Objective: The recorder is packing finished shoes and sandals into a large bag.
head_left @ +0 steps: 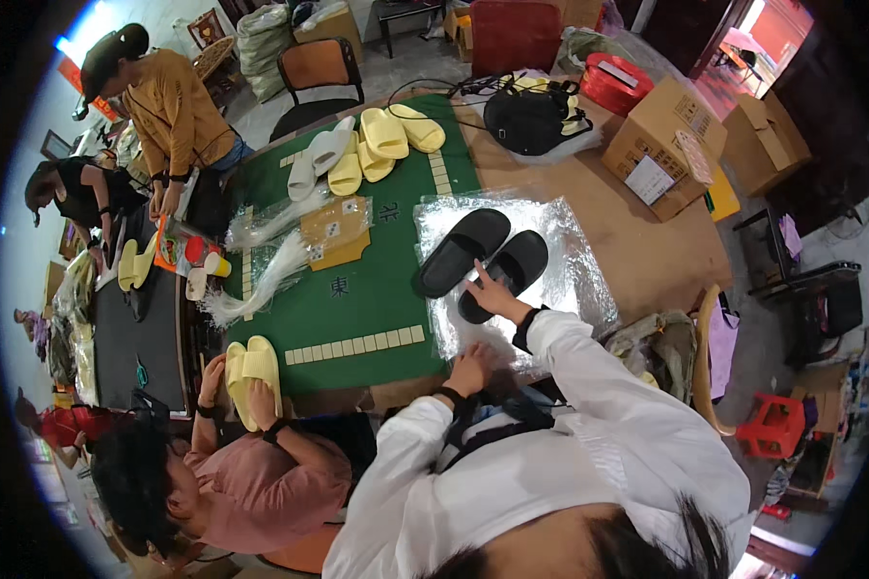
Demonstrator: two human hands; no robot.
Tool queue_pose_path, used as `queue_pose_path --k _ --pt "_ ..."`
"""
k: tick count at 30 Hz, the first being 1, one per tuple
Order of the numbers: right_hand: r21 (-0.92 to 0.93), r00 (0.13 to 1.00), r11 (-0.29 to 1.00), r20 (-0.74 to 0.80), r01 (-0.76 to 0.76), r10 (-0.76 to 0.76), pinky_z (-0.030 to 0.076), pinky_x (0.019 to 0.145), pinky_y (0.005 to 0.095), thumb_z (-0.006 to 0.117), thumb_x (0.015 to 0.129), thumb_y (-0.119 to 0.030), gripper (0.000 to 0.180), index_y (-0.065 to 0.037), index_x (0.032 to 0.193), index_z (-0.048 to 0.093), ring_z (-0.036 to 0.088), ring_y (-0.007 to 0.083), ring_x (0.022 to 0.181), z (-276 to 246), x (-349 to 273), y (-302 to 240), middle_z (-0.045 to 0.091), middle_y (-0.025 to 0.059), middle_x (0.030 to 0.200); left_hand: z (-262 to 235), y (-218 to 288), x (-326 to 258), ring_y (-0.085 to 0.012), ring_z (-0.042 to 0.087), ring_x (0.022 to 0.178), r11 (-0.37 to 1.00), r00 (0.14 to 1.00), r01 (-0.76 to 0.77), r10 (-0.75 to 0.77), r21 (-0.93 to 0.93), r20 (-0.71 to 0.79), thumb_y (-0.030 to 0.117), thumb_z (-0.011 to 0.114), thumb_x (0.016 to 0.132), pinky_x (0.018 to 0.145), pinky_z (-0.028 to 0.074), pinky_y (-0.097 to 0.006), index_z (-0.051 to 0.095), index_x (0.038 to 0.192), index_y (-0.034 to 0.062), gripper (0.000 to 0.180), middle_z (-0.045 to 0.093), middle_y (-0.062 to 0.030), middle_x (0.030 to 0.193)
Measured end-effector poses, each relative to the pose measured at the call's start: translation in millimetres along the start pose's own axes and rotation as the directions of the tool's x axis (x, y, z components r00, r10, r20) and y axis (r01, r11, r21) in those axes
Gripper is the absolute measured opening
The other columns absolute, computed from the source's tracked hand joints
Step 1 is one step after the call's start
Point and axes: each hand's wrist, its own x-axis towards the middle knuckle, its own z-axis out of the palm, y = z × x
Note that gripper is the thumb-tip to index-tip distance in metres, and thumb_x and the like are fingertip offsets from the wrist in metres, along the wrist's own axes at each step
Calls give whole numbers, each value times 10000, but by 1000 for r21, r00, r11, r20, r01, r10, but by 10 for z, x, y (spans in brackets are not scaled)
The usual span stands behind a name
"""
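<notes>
Two black slide sandals lie side by side on a stack of clear plastic bags [570, 280]. One is the left black slide [473, 241], the other the right black slide [526, 259]. My right hand [494, 294] rests over the near part of the right slide, index finger stretched toward the left one, thumb apart. At the table's near edge, my left hand [470, 370] is by the front edge of the bags. Its fingers are smeared by motion, and I cannot make out whether they hold any plastic.
At my left, a co-worker holds a pair of yellow slides [253, 372]. Yellow and grey slides [384, 133] sit on the green mat [386, 289] beside clear strips [280, 275]. A black bag [531, 118] and cardboard box [661, 145] stand far right. Others work farther left.
</notes>
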Motion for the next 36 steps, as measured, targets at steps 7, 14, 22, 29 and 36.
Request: queue_pose_path --k 7,14,22,29,36 --pt "2 902 970 -368 -244 227 283 927 502 397 822 -458 569 -29 1194 427 371 460 1075 -68 464 -180 373 328 1163 -292 430 2 -319 271 1221 982 979 186 -187 18 79 225 534 748 909 293 -551 399 1229 244 500 309 -95 1310" --pt "41 735 999 -678 25 9 360 850 437 483 794 -256 348 78 886 507 448 453 936 -664 343 302 453 335 1003 -130 394 72 -346 292 1189 971 970 234 -237 55 58 257 579 715 902 298 -536 459 1186 215 488 327 -146 1287" --pt "15 675 994 -735 112 -66 373 839 400 484 787 -158 246 66 862 549 472 411 955 -2073 -484 1462 514 261 1023 -98 285 111 -352 335 1146 972 968 211 -223 108 117 273 583 720 840 343 -512 473 1181 208 478 394 -141 1232" --pt "-229 737 933 -674 -279 55 333 927 392 509 769 -210 314 43 951 547 407 396 1081 -2675 -730 2481 450 259 1155 -442 160 400 -389 381 1062 909 936 318 -347 -268 -66 315 570 751 820 351 -503 295 1284 76 646 414 -136 1191" --pt "-221 971 975 -223 32 -83 388 856 428 642 660 -287 519 4 1067 507 424 402 1047 -1417 -658 1434 399 222 1212 -366 -257 579 -390 305 1117 426 304 814 -891 -394 -337 424 702 615 909 289 -472 126 1327 27 998 343 -248 1195"
